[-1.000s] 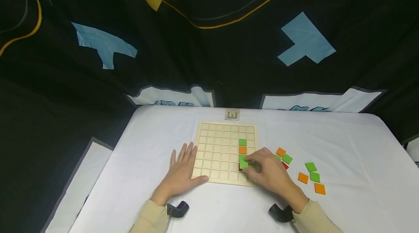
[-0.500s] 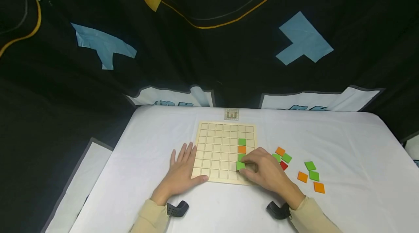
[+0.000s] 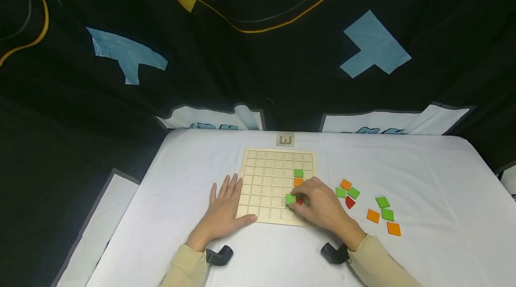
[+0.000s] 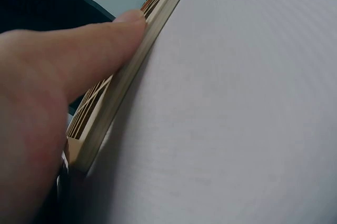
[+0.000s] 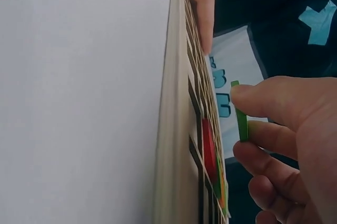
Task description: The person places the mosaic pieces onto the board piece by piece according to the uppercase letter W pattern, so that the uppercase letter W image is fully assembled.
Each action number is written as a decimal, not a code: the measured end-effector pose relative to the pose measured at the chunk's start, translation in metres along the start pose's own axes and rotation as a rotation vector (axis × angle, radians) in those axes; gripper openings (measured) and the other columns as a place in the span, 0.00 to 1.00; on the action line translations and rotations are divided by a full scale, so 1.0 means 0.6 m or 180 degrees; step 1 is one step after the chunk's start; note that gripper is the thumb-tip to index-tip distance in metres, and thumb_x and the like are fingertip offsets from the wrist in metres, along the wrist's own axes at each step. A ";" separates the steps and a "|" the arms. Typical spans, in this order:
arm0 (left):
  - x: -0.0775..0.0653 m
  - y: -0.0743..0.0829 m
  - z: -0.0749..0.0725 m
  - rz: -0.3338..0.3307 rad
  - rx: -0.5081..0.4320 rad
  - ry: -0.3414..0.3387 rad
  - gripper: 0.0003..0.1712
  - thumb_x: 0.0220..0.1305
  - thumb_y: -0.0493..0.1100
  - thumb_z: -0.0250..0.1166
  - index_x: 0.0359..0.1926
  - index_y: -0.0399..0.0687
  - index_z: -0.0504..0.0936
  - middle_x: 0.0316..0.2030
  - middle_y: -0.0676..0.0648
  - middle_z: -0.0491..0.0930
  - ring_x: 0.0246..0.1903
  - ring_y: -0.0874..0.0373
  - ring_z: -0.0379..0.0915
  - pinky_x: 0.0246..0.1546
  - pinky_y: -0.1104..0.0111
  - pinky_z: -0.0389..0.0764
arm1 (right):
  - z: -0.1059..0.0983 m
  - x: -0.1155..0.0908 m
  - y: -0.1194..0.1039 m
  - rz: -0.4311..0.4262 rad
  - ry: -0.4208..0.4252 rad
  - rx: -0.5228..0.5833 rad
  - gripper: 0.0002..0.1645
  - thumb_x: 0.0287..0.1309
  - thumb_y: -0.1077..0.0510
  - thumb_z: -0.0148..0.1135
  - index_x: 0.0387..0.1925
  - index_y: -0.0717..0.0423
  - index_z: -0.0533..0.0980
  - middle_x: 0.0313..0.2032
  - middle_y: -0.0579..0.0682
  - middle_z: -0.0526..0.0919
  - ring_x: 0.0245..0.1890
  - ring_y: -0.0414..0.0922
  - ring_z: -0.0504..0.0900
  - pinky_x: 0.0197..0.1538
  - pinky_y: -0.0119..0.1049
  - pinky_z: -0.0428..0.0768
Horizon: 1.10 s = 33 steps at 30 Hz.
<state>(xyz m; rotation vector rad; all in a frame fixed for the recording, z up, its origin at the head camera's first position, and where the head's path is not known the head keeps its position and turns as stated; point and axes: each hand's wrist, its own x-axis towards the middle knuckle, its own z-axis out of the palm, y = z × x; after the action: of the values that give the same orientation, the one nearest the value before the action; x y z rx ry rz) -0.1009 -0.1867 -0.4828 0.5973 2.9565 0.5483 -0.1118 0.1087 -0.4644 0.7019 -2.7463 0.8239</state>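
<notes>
A square wooden grid board (image 3: 258, 190) lies on the white table. My left hand (image 3: 221, 214) lies flat at its left side, fingers spread; the thumb (image 4: 100, 50) rests on the board's front edge. My right hand (image 3: 324, 206) pinches a green square tile (image 5: 241, 121) between thumb and fingers, raised above the grid in the right wrist view. A red tile (image 3: 299, 201) sits in the grid just right of the held one. Farther up that column are an orange tile (image 3: 298, 182) and a green tile (image 3: 298, 173). The right fingers cover part of the column.
Right of the board lie loose tiles: a red one (image 3: 350, 202), several green ones such as this green tile (image 3: 382, 203), and several orange ones such as this orange tile (image 3: 393, 229). A small patterned square (image 3: 285, 139) lies behind the board. A dark curtain (image 3: 250, 72) hangs behind.
My right hand has carried the green tile leftward across the board, from over the red tile to the cell column beside it. The left hand has stayed in place.
</notes>
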 end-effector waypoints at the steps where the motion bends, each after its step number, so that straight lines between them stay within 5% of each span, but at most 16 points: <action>1: 0.000 0.000 0.000 -0.0005 0.0002 -0.0004 0.65 0.60 0.76 0.57 0.79 0.34 0.44 0.78 0.35 0.39 0.77 0.38 0.30 0.70 0.36 0.30 | 0.002 0.001 -0.001 -0.0007 -0.0002 0.0003 0.15 0.45 0.50 0.81 0.36 0.48 0.88 0.32 0.39 0.84 0.35 0.37 0.72 0.37 0.33 0.76; 33: -0.001 -0.001 0.002 0.0022 -0.0018 0.0039 0.65 0.60 0.75 0.59 0.78 0.34 0.45 0.78 0.35 0.40 0.77 0.38 0.30 0.70 0.35 0.31 | 0.020 0.005 0.002 0.0137 -0.0228 0.0056 0.15 0.44 0.49 0.82 0.36 0.48 0.88 0.29 0.38 0.77 0.35 0.39 0.69 0.36 0.32 0.72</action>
<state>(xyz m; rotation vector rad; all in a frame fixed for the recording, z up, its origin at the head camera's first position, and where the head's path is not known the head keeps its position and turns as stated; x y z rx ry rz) -0.1007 -0.1869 -0.4842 0.6061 2.9645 0.5627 -0.1153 0.1017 -0.4743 0.6911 -2.8305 0.8488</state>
